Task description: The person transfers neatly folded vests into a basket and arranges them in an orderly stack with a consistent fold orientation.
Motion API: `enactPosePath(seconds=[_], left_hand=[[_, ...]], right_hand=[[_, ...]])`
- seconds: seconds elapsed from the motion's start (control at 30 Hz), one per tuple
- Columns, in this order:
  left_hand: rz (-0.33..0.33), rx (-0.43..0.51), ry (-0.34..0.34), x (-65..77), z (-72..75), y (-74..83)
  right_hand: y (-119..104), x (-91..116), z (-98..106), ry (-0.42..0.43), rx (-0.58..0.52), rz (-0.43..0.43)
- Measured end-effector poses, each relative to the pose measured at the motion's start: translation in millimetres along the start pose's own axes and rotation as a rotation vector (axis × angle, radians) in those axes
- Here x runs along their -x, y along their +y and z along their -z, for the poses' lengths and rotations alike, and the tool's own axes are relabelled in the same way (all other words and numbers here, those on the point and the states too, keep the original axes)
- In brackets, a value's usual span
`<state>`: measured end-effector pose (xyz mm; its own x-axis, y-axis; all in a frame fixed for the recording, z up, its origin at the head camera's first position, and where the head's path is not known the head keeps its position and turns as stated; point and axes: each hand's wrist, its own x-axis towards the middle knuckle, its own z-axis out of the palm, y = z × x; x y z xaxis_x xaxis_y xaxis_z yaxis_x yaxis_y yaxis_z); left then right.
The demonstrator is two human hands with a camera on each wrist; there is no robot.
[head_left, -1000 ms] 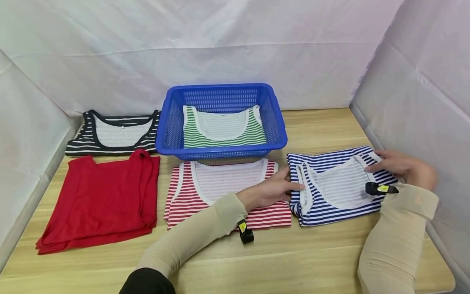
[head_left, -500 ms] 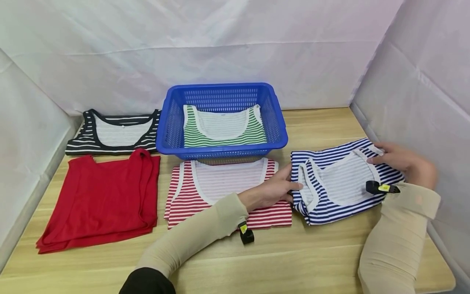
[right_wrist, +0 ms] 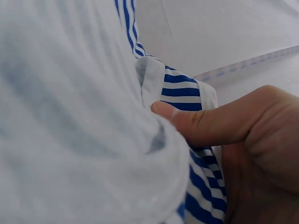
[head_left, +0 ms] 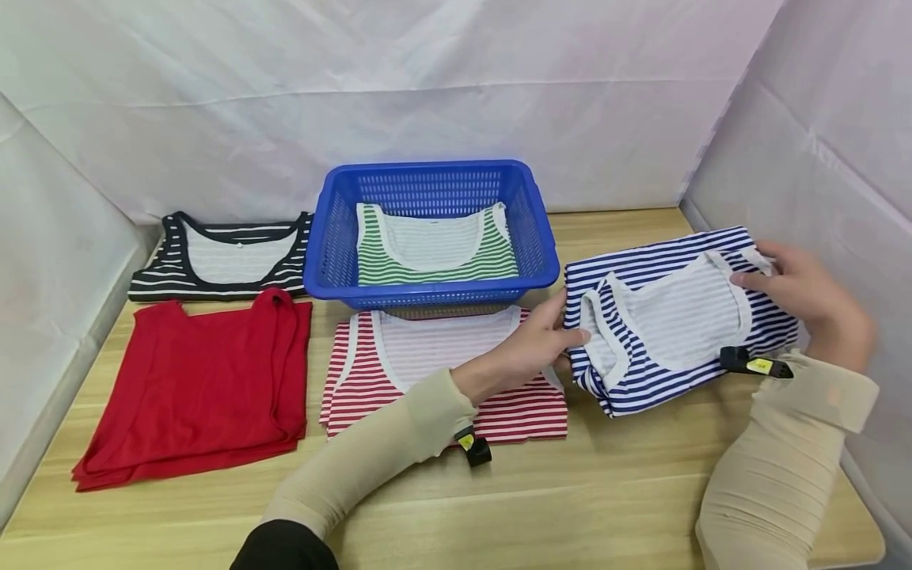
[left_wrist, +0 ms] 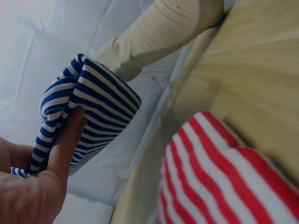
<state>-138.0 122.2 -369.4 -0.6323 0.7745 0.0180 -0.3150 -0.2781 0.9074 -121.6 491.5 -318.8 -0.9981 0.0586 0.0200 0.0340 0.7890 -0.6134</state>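
A folded blue-and-white striped tank top [head_left: 670, 317] with white trim is held up off the table between both hands. My left hand [head_left: 534, 348] pinches its left edge, thumb on top and fingers beneath; the left wrist view shows those fingers [left_wrist: 67, 140] under the striped cloth. At the opposite edge my right hand [head_left: 805, 289] grips the top, its thumb [right_wrist: 196, 123] lying over the white armhole trim in the right wrist view. Below my left hand lies a folded red-and-white striped tank top [head_left: 399, 396], partly hidden by the left forearm.
At the back centre stands a blue plastic basket [head_left: 427, 294] with a folded green-striped tank top [head_left: 435, 257] inside. A black-and-white striped top [head_left: 160, 277] and a folded red garment [head_left: 199, 388] lie on the wooden table [head_left: 527, 507] at left. White cloth walls [head_left: 427, 103] surround the table.
The blue striped tank top has risen off the table and moved slightly right and away, its right side tilting up. Both hands have gone with it, keeping their grip.
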Motion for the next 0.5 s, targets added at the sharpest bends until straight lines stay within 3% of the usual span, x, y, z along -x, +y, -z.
enactPosePath(seconds=[0.27,0.5], left_hand=[[-0.080,-0.052,0.040,4.2,6.3,23.9],[-0.134,-0.077,0.103,9.4,17.1,51.5]], right_hand=[[-21.2,-1.7,-2.1,0.091,-0.117,-0.031],[-42.5,-10.9,-9.9,0.141,-0.045,0.008]])
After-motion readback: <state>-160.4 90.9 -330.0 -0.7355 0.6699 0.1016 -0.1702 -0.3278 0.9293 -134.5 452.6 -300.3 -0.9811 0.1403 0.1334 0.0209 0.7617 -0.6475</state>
